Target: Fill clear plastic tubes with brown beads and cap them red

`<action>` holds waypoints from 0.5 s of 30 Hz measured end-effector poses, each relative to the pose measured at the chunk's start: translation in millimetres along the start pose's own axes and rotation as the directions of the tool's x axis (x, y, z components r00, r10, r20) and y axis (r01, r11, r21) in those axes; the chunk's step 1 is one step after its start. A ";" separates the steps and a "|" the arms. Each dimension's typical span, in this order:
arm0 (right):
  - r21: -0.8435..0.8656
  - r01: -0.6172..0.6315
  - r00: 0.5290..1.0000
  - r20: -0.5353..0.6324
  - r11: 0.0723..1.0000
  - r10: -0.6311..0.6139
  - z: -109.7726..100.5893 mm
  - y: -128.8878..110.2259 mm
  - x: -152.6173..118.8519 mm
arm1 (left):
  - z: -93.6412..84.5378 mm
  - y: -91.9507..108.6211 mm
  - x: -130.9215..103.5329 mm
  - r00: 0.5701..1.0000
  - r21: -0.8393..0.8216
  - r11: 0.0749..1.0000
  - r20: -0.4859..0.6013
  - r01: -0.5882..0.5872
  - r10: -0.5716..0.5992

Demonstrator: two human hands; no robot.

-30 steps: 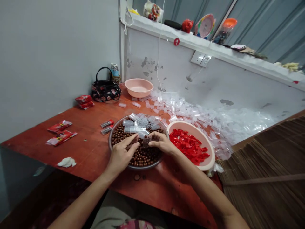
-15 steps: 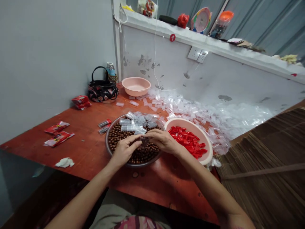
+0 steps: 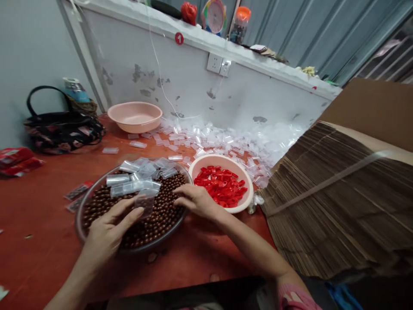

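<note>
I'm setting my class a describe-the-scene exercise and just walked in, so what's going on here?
A person is seated at a red table. The left hand holds a clear plastic piece over a grey basin of brown beads; whether it contains anything is hard to tell. The right hand is over the basin's right side, nothing visible in its grasp. Other clear pieces lie on the beads, and a pale bowl of red parts stands beside the basin.

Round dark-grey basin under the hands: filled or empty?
Filled: glossy brown beads spread across the basin, with clear plastic pieces lying on top.
</note>
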State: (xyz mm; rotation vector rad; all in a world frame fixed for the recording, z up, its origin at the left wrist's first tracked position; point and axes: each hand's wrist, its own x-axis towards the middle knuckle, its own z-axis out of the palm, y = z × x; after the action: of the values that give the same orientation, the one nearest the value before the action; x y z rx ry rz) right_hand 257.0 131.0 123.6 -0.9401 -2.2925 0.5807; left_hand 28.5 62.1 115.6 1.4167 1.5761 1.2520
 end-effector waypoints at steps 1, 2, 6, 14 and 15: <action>-0.052 -0.058 0.998 -0.036 0.997 0.057 -7.8 11.8 0.8 | 0.9 0.9 -1.1 1.000 0.006 1.000 0.003 -0.002 0.002; -0.123 -0.148 0.987 -0.083 0.981 0.139 -17.1 25.5 2.9 | 2.1 1.7 -2.3 1.000 0.005 1.000 0.002 -0.005 0.005; -0.489 -0.391 0.902 -0.034 0.780 0.431 -50.8 85.8 19.1 | 6.8 3.1 -6.4 0.999 -0.037 0.999 -0.032 0.023 -0.024; -0.499 -0.327 0.909 0.066 0.803 0.412 -45.7 141.4 36.0 | 6.9 0.6 -10.6 0.991 -0.194 0.972 0.004 0.132 -0.133; -0.483 -0.326 0.914 0.056 0.812 0.401 -46.7 142.1 35.4 | 7.3 1.4 -10.8 0.985 -0.258 0.951 0.022 0.170 -0.170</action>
State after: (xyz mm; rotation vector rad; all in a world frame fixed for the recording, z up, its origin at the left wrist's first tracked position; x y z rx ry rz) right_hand 335.6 258.0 87.4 -1.6492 -2.4569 0.2532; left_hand 37.7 53.1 113.3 1.0931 1.4403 1.3005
